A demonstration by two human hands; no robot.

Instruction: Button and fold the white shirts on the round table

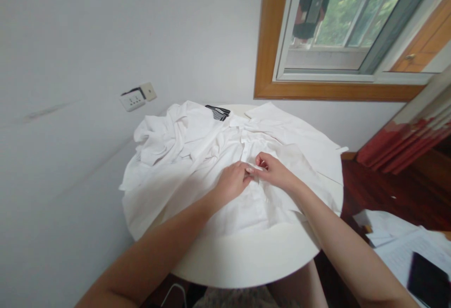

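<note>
A white garment (211,157) lies spread over a round white table (253,261), with its crumpled part heaped at the far left. My left hand (232,181) and my right hand (273,169) meet at the middle of the cloth. Both pinch a small fold of the white fabric between thumb and fingers, fingertips almost touching. A black and white striped label or item (218,112) shows at the far edge of the garment.
A grey wall stands close behind the table, with a wall socket (134,98) on it. A wood-framed window (348,35) is at the upper right. Red cloth (405,143) and papers (401,242) lie on the dark floor to the right.
</note>
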